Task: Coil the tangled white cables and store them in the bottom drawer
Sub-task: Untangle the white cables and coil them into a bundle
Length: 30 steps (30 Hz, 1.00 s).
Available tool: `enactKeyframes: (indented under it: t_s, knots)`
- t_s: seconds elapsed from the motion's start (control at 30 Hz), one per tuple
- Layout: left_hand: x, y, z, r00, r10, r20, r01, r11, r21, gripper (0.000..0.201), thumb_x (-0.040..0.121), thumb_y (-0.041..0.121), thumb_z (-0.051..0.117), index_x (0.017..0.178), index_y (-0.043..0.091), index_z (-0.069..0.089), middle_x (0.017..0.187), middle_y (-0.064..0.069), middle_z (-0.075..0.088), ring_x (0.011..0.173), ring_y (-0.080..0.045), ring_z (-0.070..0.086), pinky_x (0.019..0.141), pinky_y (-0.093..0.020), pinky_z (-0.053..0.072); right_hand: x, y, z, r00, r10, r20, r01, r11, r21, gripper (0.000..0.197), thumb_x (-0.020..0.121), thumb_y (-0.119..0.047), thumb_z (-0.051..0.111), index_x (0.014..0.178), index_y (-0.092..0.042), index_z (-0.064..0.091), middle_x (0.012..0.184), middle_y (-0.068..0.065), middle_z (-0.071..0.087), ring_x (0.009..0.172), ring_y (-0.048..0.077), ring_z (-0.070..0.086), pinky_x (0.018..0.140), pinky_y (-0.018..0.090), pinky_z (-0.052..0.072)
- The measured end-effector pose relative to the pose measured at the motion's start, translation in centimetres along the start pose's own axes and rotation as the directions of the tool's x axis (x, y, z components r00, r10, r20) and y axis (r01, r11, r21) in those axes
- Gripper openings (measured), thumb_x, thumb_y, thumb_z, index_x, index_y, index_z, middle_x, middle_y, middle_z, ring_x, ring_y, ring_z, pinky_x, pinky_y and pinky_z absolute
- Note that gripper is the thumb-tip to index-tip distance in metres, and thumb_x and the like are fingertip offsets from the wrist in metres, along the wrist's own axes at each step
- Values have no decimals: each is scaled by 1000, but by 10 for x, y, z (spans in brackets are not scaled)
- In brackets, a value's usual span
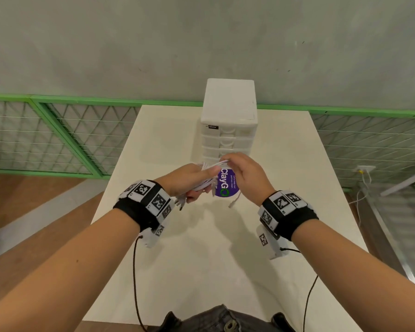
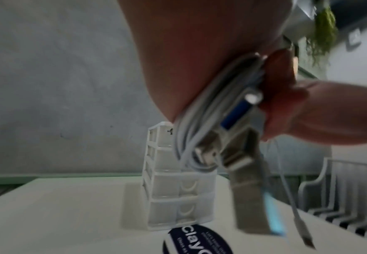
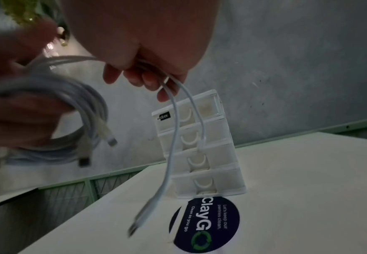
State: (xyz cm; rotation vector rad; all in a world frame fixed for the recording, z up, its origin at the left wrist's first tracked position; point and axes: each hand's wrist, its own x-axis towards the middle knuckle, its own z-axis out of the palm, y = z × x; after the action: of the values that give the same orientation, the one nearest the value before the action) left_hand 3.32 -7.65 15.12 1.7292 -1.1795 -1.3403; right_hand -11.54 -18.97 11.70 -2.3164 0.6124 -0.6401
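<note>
Two hands hold the thin white cables (image 1: 205, 182) above the cream table (image 1: 273, 188). Left hand (image 1: 189, 179) grips the round coil. Right hand (image 1: 246, 173) pinches loose ends hanging straight down, before the white plastic drawer box (image 1: 228, 130).

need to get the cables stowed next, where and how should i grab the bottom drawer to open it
Take the bottom drawer by the curved finger recess in the middle of its front, coming straight from the front, the side facing the person. The drawer unit stands upright on the table and every drawer looks closed. Both hands are busy: the left hand grips the coiled cables, the right hand pinches loose strands.
</note>
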Motion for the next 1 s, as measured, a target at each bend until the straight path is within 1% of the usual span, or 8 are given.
enactKeyframes:
  t_s: [0.07, 0.17, 0.27, 0.37, 0.47, 0.57, 0.77, 1.0]
  knots:
    - [-3, 6, 2, 998, 47, 52, -43, 997, -71, 41, 87, 38, 60, 58, 10, 49, 35, 1, 32, 34, -17, 27, 44, -26, 29, 1, -2, 2, 999, 27, 24, -29, 996, 82, 31, 95, -6, 39, 115, -17, 60, 113, 7, 60, 103, 17, 54, 90, 20, 41]
    - [-4, 12, 6, 993, 105, 62, -95, 985, -143, 47, 89, 10, 59, 45, 19, 46, 34, 2, 31, 32, -16, 28, 42, -26, 27, -2, -10, 8, 994, 99, 43, -108, 943, 314, 31, 95, -4, 41, 114, -19, 60, 111, 3, 61, 104, 13, 56, 95, 24, 43]
    - [-7, 16, 7, 990, 120, 71, -104, 973, -204, 49, 91, 8, 53, 44, 20, 48, 32, 1, 30, 32, -17, 31, 44, -25, 28, -6, -22, 9, 987, 151, 58, -158, 822, 547, 32, 97, -7, 39, 102, -31, 60, 103, -3, 65, 95, 7, 60, 88, 20, 48]
    - [-10, 16, 6, 987, 140, 74, -115, 956, -269, 51, 90, 8, 51, 40, 18, 49, 30, 3, 29, 30, -17, 34, 43, -22, 28, -10, -28, 10, 981, 181, 66, -182, 755, 629, 31, 99, -18, 36, 96, -37, 61, 97, 13, 64, 88, 19, 56, 78, 29, 45]
    - [-13, 20, 4, 980, 181, 81, -139, 920, -368, 40, 84, 13, 50, 45, 17, 44, 29, 4, 29, 27, -15, 37, 40, -18, 32, -9, -31, 9, 980, 199, 33, -176, 763, 623, 27, 92, -47, 36, 93, -41, 62, 101, 6, 61, 94, 16, 56, 86, 32, 43]
    - [-14, 25, 0, 970, 228, 90, -171, 891, -420, 34, 85, 11, 46, 51, 12, 41, 29, 4, 30, 27, -14, 37, 40, -17, 33, -7, -36, 7, 987, 150, 63, -150, 692, 706, 61, 78, -73, 39, 112, -26, 58, 113, 7, 62, 105, 14, 59, 92, 26, 47]
    - [-18, 31, 0, 937, 324, 128, -224, 841, -492, 22, 84, 16, 49, 66, 4, 43, 30, 6, 32, 27, -12, 38, 40, -17, 34, -5, -45, 2, 987, 96, 132, -162, 648, 744, 73, 69, -75, 52, 121, -23, 51, 118, 4, 60, 118, 22, 53, 105, 38, 40]
    - [-15, 37, 4, 957, 278, -81, -283, 844, -456, 33, 88, 19, 53, 57, 8, 49, 41, -8, 41, 44, -17, 51, 50, -24, 46, 7, -50, -14, 987, 151, 61, -147, 674, 724, 31, 88, -47, 51, 104, -22, 61, 89, -6, 68, 86, 11, 64, 84, 29, 50]
